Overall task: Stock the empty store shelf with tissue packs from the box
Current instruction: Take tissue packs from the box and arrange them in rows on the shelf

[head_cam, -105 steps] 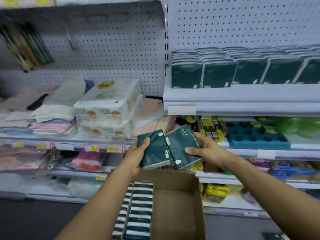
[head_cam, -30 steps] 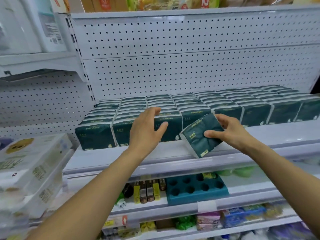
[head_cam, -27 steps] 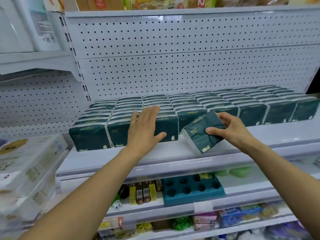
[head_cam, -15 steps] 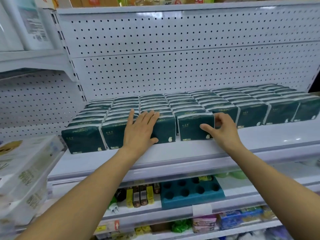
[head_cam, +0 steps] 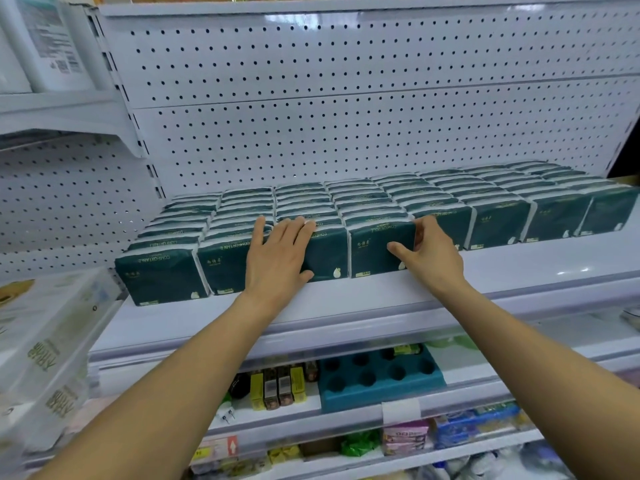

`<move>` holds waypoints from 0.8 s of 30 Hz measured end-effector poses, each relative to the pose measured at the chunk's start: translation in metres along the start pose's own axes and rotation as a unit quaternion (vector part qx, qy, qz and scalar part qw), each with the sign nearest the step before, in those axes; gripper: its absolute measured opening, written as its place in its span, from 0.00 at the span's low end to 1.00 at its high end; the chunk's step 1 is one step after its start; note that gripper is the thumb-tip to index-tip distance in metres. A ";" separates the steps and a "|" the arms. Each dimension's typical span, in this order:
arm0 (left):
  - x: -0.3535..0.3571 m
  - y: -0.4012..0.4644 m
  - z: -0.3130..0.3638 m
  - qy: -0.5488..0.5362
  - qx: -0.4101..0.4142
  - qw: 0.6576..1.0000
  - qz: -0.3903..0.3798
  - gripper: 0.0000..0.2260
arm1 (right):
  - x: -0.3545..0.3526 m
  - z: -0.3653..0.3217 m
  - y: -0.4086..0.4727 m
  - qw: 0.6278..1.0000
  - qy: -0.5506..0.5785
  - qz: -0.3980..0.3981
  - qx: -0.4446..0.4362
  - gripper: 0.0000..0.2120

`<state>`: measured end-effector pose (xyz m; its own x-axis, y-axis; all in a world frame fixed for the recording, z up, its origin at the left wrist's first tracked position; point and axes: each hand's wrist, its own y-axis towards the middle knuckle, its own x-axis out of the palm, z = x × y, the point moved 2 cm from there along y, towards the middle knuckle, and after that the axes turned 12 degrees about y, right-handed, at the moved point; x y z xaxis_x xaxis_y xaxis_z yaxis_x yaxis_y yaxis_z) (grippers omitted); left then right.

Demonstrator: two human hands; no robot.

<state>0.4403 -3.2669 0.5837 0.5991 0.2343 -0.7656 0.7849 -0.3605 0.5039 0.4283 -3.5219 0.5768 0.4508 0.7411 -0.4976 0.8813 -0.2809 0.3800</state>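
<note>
Dark green tissue packs point(head_cam: 498, 223) stand in several rows across the white shelf point(head_cam: 381, 299), upright and packed tight. My left hand point(head_cam: 277, 261) lies flat with straight fingers against the front of a pack point(head_cam: 329, 254) in the left part of the front row. My right hand point(head_cam: 433, 258) holds the neighbouring front pack point(head_cam: 374, 247), thumb across its face and fingers curled round its right edge. That pack stands upright, in line with the row. The box is out of view.
A white pegboard point(head_cam: 346, 116) backs the shelf. A strip of bare shelf runs in front of the packs. Large white tissue bundles point(head_cam: 45, 348) stand at the left. Below, a teal moulded tray point(head_cam: 381, 379) and small boxed items point(head_cam: 277, 386) sit on a lower shelf.
A second ago my right hand held a pack tilted in front of the row; now that pack stands upright in the front row. My left hand kept pressing the packs beside it.
</note>
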 end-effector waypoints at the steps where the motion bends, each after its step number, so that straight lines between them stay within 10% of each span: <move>1: -0.001 0.000 0.000 -0.001 0.001 1.000 -0.005 0.38 | 0.000 -0.001 -0.001 1.000 -0.016 -0.005 -0.002 0.22; 11: -0.030 -0.073 -0.014 -0.129 -0.021 0.988 0.077 0.37 | 0.004 -0.024 -0.071 0.961 -0.178 0.042 -0.207 0.29; 24: -0.009 -0.291 -0.103 -0.165 -0.033 0.984 0.051 0.28 | 0.121 -0.103 -0.254 0.923 -0.150 -0.113 -0.335 0.25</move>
<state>0.2226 -3.0708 0.4850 0.6007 -0.1095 -0.7919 0.7380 -0.3051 0.6019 0.2444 -3.2976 0.5001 0.3733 0.5038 -0.7790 0.7178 0.3752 0.5865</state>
